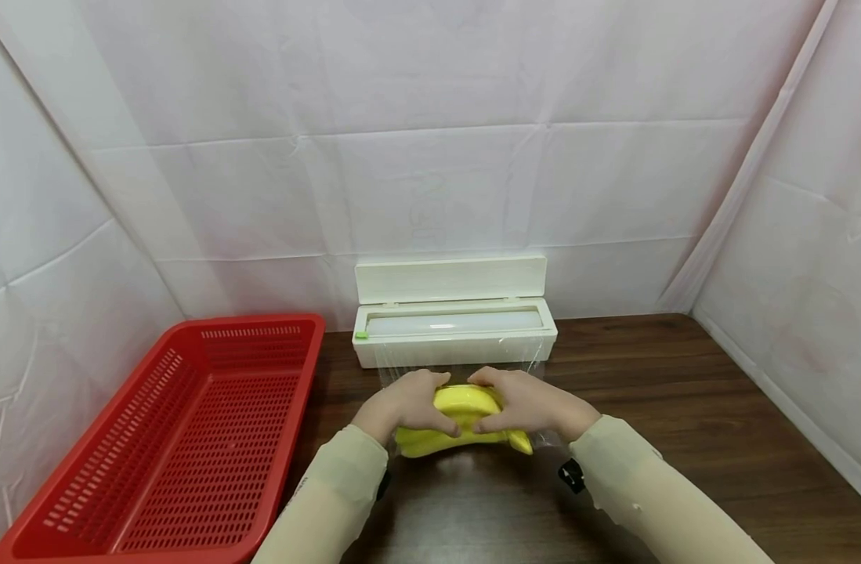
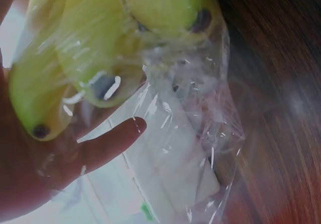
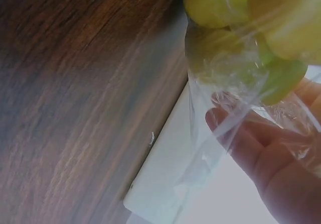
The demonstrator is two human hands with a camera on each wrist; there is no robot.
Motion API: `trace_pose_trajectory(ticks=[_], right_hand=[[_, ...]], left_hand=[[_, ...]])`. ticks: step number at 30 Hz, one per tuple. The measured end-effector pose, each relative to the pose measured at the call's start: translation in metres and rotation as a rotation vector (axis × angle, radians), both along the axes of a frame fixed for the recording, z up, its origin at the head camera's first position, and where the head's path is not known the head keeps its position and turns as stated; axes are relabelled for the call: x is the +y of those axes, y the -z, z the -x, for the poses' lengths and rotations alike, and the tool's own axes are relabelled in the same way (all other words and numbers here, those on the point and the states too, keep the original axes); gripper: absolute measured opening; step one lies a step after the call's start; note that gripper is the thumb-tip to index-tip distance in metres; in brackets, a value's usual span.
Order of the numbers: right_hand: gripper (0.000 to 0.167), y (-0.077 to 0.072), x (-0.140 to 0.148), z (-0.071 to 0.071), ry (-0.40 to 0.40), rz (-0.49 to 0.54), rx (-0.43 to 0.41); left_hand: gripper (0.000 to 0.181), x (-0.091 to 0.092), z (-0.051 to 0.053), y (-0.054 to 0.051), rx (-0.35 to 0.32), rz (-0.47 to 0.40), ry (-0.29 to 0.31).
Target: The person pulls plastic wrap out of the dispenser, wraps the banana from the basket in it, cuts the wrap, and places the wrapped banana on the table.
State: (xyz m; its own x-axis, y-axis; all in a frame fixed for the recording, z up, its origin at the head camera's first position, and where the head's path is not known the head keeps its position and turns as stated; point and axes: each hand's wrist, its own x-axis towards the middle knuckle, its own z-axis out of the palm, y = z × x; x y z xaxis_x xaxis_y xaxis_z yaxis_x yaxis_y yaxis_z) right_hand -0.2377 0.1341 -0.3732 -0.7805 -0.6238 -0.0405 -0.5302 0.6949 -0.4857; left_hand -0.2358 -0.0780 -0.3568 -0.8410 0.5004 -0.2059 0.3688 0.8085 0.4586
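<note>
A bunch of yellow bananas (image 1: pixel 462 401) is held between both hands in front of the white wrap box. My left hand (image 1: pixel 410 403) grips its left side, thumb toward the near side. On the other side my right hand (image 1: pixel 532 403) grips it in the same way. Clear plastic film (image 1: pixel 543 376) stretches from the box to the bananas. In the left wrist view the film (image 2: pixel 200 103) covers the dark banana tips (image 2: pixel 103 86) and bunches beside them. The right wrist view shows crumpled film (image 3: pixel 225 98) over the bananas (image 3: pixel 220 53) and by the fingers (image 3: pixel 241 138).
The white box (image 1: pixel 458 350) stands with its lid (image 1: pixel 451 280) up against the white cloth wall, a film roll (image 1: pixel 454 323) inside. A red plastic basket (image 1: pixel 299 423) sits on the left of the dark wooden table (image 1: pixel 684 407). Cloth walls enclose the sides.
</note>
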Motion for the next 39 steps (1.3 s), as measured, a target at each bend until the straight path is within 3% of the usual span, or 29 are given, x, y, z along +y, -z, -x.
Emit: trace_pose_trajectory(ticks=[4, 8, 16, 25, 39], right_hand=[[0.053, 0.0030, 0.0003, 0.0023, -0.014, 0.004, 0.059], [0.056, 0.0038, 0.0004, 0.0035, -0.006, -0.001, 0.113], [0.056, -0.0011, 0.0006, 0.0030, 0.013, 0.004, 0.078], [0.047, 0.0014, 0.0029, 0.0050, 0.012, 0.026, 0.059], [0.053, -0.0003, 0.0028, 0.0027, 0.031, 0.015, 0.082]], left_hand=[[0.081, -0.0001, -0.0009, -0.0005, 0.004, 0.000, -0.033], [0.070, 0.0005, -0.0021, -0.0016, 0.005, 0.006, -0.066], [0.057, 0.0036, -0.0026, -0.0013, 0.079, 0.075, -0.069], [0.069, 0.0038, -0.0036, -0.0025, 0.133, 0.096, -0.072], [0.073, 0.0029, -0.0030, -0.0022, 0.143, 0.100, -0.072]])
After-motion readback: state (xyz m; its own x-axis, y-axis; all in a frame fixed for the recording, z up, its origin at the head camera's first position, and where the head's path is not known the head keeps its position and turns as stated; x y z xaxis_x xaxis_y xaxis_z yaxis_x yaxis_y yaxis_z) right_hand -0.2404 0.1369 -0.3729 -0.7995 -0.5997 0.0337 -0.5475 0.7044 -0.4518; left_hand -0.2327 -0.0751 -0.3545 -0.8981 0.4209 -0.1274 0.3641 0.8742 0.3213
